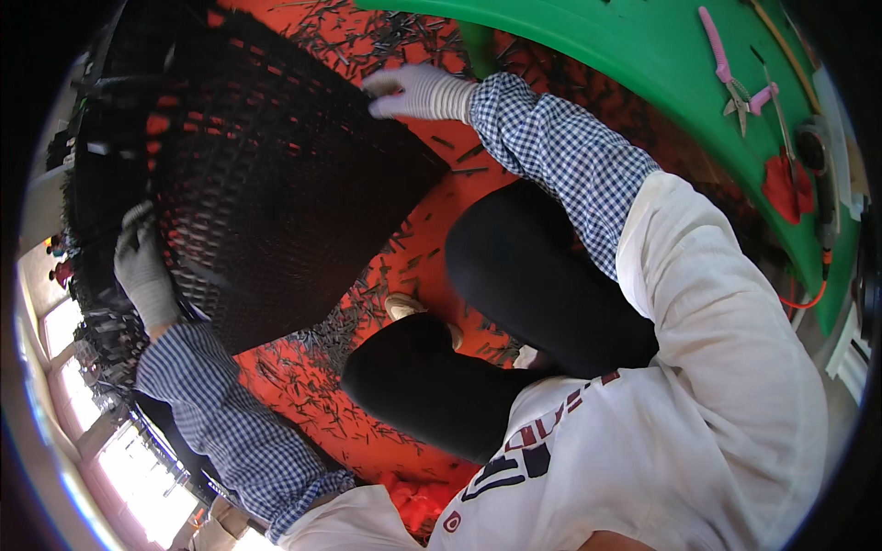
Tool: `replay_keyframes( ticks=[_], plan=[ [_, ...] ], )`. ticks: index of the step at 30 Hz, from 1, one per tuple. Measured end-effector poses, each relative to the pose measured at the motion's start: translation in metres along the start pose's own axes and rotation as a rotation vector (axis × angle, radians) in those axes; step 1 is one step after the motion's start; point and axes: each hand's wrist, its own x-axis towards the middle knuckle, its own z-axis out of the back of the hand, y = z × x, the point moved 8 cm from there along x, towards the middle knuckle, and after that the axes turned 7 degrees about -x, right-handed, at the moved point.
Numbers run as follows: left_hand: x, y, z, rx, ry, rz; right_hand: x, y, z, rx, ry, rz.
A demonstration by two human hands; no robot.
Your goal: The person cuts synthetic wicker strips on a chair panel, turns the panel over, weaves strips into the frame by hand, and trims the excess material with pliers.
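A large black perforated rubber-like sheet [303,197] with rows of small holes slants across the left half, its holes blurred by motion. My left hand [147,271], in a pale knitted glove, is at the sheet's left side with its fingers closed on the black material; part of the grip is lost in the dark. At the sheet's upper right edge is my right hand [418,92], gloved in the same way. Its thumb and fingers are apart, with the fingertips at or just beside the edge. Whether they touch it I cannot tell.
Small dark strips [303,395] litter the red floor [423,248] around my legs. A green table [634,69] curves along the upper right, bearing pink-handled snips [717,55], tweezers [776,101], a red cloth-like piece [785,188] and a dark tool with an orange cable [813,294].
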Motion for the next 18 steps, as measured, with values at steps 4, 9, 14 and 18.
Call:
replay_keyframes(
  ticks=[4, 9, 14, 18],
  plan=[
    [-0.096, -0.015, 0.039, 0.049, -0.127, 0.032, -0.009, -0.01, -0.035, 0.095, 0.272, -0.091],
    [-0.216, -0.022, 0.139, 0.584, -0.208, -0.14, -0.001, 0.014, -0.036, 0.035, 0.084, 0.045],
    [-0.29, 0.061, 0.234, 0.057, -0.462, 0.148, 0.001, 0.031, -0.014, -0.018, -0.268, 0.138],
    [-0.37, 0.098, 0.214, -0.252, -0.776, 0.329, 0.001, 0.037, -0.009, 0.048, -0.296, 0.176]
  ],
)
